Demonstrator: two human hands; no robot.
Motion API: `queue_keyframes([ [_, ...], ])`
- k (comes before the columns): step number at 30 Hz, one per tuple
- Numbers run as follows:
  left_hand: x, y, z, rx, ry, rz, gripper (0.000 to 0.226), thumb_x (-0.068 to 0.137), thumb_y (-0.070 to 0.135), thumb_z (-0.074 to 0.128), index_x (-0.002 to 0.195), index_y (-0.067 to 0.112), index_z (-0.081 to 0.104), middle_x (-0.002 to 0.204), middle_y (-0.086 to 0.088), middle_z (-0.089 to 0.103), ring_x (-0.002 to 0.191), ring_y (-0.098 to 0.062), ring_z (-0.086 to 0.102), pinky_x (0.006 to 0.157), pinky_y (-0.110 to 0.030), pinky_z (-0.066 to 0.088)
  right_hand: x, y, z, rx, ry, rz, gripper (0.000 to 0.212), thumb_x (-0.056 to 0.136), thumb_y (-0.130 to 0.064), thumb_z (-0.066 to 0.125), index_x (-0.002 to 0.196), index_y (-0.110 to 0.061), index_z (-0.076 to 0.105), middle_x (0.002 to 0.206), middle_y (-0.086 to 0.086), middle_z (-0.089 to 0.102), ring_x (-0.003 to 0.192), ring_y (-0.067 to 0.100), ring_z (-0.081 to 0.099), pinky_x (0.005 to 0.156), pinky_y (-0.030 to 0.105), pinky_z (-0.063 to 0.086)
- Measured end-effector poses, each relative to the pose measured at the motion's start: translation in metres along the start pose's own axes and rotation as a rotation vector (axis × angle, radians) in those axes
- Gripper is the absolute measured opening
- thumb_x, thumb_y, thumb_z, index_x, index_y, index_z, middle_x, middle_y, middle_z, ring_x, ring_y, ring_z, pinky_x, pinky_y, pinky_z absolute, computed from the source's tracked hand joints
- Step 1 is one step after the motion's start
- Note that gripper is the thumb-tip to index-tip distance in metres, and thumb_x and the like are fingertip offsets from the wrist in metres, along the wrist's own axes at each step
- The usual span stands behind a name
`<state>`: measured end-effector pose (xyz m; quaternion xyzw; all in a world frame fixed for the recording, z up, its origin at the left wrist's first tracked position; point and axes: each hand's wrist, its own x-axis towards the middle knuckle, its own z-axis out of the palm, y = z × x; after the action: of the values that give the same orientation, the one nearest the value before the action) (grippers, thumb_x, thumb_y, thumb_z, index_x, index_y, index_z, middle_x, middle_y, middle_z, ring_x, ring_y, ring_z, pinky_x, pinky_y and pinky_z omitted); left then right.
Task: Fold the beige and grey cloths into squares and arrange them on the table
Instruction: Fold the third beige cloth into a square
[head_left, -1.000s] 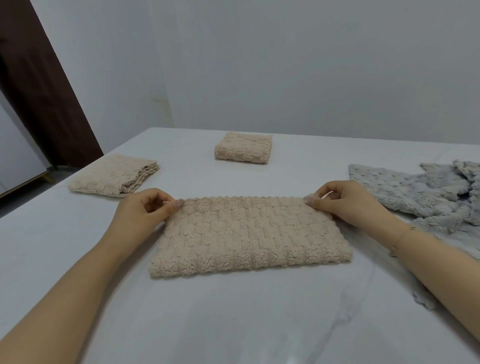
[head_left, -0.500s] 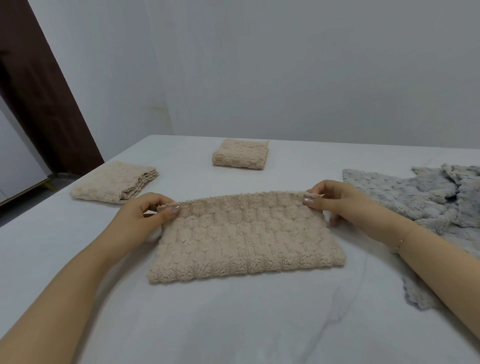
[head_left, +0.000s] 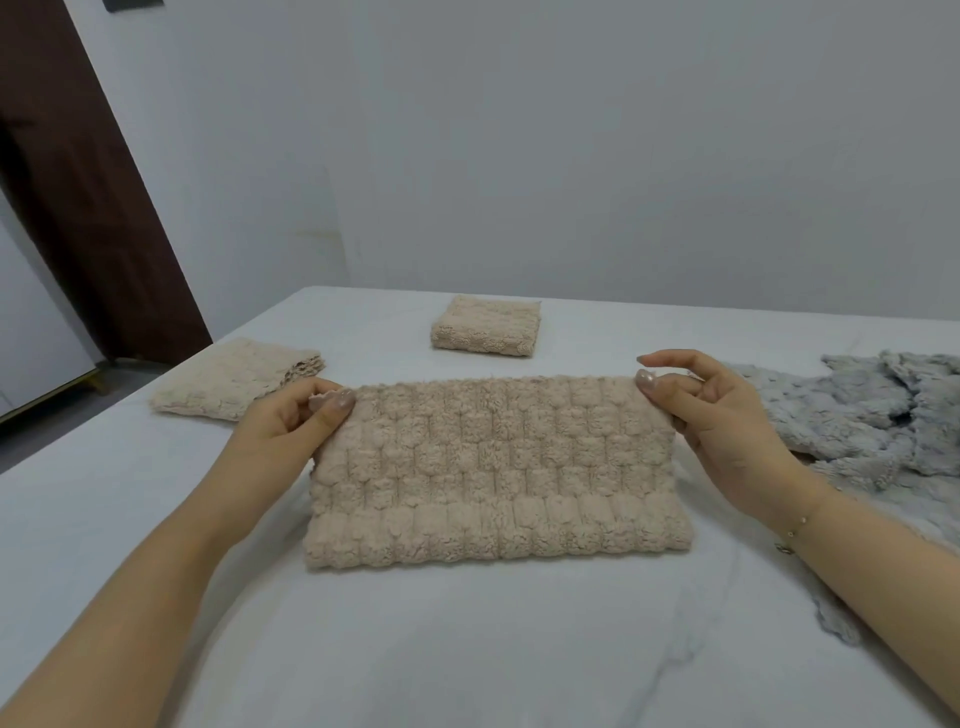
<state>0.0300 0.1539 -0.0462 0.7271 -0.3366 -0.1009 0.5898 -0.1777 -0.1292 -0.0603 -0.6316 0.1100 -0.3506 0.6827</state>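
A beige bubble-textured cloth (head_left: 493, 467), folded into a wide rectangle, lies in the middle of the white table (head_left: 467, 649). Its far edge is raised off the table. My left hand (head_left: 291, 431) pinches the far left corner between thumb and fingers. My right hand (head_left: 711, 415) pinches the far right corner, with the other fingers spread. A folded beige square (head_left: 485, 326) sits at the far centre. Another folded beige cloth (head_left: 234, 376) lies at the far left. Unfolded grey cloths (head_left: 862, 415) lie bunched at the right.
The grey wall (head_left: 519, 156) stands right behind the table's far edge. A dark brown door (head_left: 78, 182) is at the left, beyond the table's left edge. One grey cloth's edge (head_left: 831, 618) trails toward the near right under my right forearm.
Both hands have lifted the beige cloth's far edge up off the table while still pinching its corners. The near edge stays down. The view has tilted upward.
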Motion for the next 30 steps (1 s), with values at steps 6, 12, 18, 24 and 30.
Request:
queue_keyframes([
  [6, 0.001, -0.005, 0.006, 0.037, -0.035, -0.109, 0.027, 0.095, 0.027, 0.051, 0.093, 0.002, 0.061, 0.073, -0.008, 0.058, 0.057, -0.002, 0.055, 0.048, -0.008, 0.040, 0.000, 0.006, 0.003, -0.119, 0.096, 0.039, 0.032, 0.060, -0.042, 0.082, 0.084, -0.025, 0.070, 0.070, 0.000, 0.067, 0.070, 0.012, 0.060, 0.072, 0.025, 0.046],
  [12, 0.005, -0.023, 0.015, 0.472, 0.232, -0.060, 0.020, 0.097, 0.037, 0.044, 0.106, 0.023, 0.056, 0.101, 0.002, 0.065, 0.085, -0.014, 0.059, 0.067, -0.025, 0.042, -0.001, 0.007, 0.009, -0.563, 0.058, 0.055, 0.022, 0.097, -0.018, 0.048, 0.111, -0.028, 0.062, 0.112, -0.014, 0.061, 0.102, 0.001, 0.057, 0.090, 0.020, 0.044],
  [18, -0.023, 0.012, 0.071, 0.773, 0.017, 0.279, 0.049, 0.096, 0.044, 0.024, 0.129, 0.022, 0.053, 0.132, 0.005, 0.055, 0.124, -0.015, 0.046, 0.105, -0.036, 0.034, -0.024, 0.004, 0.053, -1.248, -0.347, -0.365, 0.055, 0.096, -0.043, 0.023, 0.135, -0.016, 0.051, 0.146, -0.002, 0.043, 0.136, 0.010, 0.033, 0.112, 0.016, 0.012],
  [24, -0.027, -0.015, 0.096, 1.107, -0.334, 0.085, 0.057, 0.099, 0.047, 0.009, 0.151, 0.028, -0.002, 0.159, 0.008, -0.008, 0.145, -0.006, -0.011, 0.119, -0.037, -0.005, -0.032, 0.036, 0.067, -1.475, -0.576, -0.080, 0.069, 0.093, -0.058, 0.007, 0.152, -0.022, 0.003, 0.159, -0.008, -0.004, 0.145, 0.005, -0.006, 0.115, 0.023, -0.009],
  [30, -0.022, -0.025, 0.071, 1.104, -0.302, 0.031, 0.056, 0.098, 0.047, 0.004, 0.151, 0.031, -0.003, 0.159, 0.009, -0.010, 0.145, -0.007, -0.012, 0.119, -0.035, -0.007, -0.035, 0.030, 0.058, -1.494, -0.542, -0.005, 0.067, 0.096, -0.056, 0.015, 0.152, -0.021, 0.000, 0.159, -0.008, -0.007, 0.145, 0.003, -0.009, 0.114, 0.022, -0.010],
])
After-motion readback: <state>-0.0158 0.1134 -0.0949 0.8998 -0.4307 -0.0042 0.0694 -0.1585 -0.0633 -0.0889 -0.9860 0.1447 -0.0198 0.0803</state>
